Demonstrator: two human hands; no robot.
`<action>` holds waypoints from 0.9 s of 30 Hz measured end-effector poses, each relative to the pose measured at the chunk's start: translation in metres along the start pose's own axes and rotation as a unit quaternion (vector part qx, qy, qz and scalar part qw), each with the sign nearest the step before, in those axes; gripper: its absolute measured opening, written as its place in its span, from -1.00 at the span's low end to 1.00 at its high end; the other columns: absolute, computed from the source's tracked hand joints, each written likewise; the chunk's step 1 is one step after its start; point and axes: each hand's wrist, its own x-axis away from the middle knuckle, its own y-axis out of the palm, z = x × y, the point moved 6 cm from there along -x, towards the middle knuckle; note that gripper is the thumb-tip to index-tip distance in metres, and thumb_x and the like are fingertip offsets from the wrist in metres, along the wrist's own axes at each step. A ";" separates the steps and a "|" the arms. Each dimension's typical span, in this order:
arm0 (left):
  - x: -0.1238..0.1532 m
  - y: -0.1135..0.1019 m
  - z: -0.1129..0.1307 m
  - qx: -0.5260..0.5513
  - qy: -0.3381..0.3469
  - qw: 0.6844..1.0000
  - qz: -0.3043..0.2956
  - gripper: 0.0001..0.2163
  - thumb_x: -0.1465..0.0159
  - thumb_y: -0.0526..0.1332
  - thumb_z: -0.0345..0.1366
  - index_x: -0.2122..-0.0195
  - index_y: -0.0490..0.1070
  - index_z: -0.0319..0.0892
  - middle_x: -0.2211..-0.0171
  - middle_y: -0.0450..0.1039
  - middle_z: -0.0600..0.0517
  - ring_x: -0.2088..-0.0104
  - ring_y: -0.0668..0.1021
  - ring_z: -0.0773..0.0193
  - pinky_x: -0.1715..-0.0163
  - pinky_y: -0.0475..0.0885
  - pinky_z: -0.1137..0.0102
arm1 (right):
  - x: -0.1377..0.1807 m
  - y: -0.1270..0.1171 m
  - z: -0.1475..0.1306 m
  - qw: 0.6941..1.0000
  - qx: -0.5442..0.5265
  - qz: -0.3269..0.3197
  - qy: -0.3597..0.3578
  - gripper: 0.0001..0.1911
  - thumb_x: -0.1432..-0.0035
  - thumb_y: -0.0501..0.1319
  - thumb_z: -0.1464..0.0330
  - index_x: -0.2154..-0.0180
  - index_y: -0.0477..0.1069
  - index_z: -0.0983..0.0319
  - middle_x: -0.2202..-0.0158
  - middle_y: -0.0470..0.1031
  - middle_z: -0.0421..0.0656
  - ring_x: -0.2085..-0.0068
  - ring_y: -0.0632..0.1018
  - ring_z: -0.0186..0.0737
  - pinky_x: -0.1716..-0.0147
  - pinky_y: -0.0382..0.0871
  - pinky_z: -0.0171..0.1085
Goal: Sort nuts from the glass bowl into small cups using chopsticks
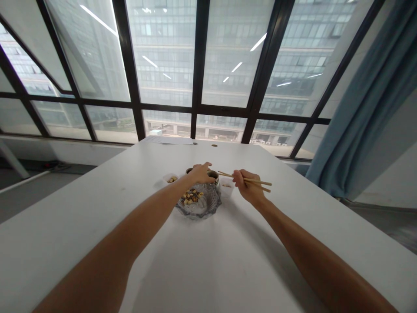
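Note:
My right hand (248, 186) grips a pair of wooden chopsticks (257, 181), whose tips point left, close to a dark-rimmed cup (213, 175). Reaching across a clear scalloped glass bowl (208, 208), my left hand (200, 173) curls round the near left side of that cup, its thumb and fingers at the rim. Nuts or seeds in brown and yellowish tones (192, 196) lie in the bowl. A second dark-rimmed round vessel (189, 170) is mostly hidden behind my left hand. What the cup contains I cannot make out.
Small white containers flank the bowl: a left one (164, 179) with pale nut-like pieces, a right one (227, 191) with a few small bits. All stand on a white table (202, 261). Papers (169, 140) lie at its far edge. Windows rise behind; a blue curtain (361, 108) hangs at right.

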 end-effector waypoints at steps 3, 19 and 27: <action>0.000 0.000 -0.002 -0.003 -0.006 0.999 -0.031 -0.28 -0.12 0.32 0.00 -0.25 0.17 -0.19 -0.11 0.48 -0.17 -0.17 0.45 -0.06 -0.25 0.11 0.06 | -0.004 -0.012 0.005 0.994 -0.079 0.060 0.054 -0.38 -0.29 0.01 -0.11 0.50 0.44 0.22 0.63 0.46 -0.13 0.65 0.44 -0.27 0.67 0.30 -0.31; 0.142 -0.076 -0.106 -0.010 -0.039 0.957 0.288 -0.53 -0.36 0.03 0.00 -0.17 0.26 -0.20 -0.22 0.32 -0.19 -0.24 0.33 0.03 -0.25 0.18 0.09 | 0.024 0.050 -0.044 0.938 -0.259 -0.191 0.130 -0.49 -0.06 0.31 -0.06 0.55 0.38 0.24 0.61 0.53 -0.12 0.73 0.41 -0.37 0.79 0.17 -0.42; 0.145 -0.026 -0.142 0.131 -0.133 0.955 0.230 -0.41 -0.35 0.01 0.08 -0.24 0.15 -0.25 -0.21 0.31 -0.25 -0.15 0.44 0.05 -0.15 0.33 0.17 | 0.028 0.052 -0.027 0.964 -0.208 -0.118 0.114 -0.53 -0.13 0.30 -0.02 0.48 0.45 0.26 0.52 0.57 -0.09 0.71 0.42 -0.37 0.76 0.24 -0.40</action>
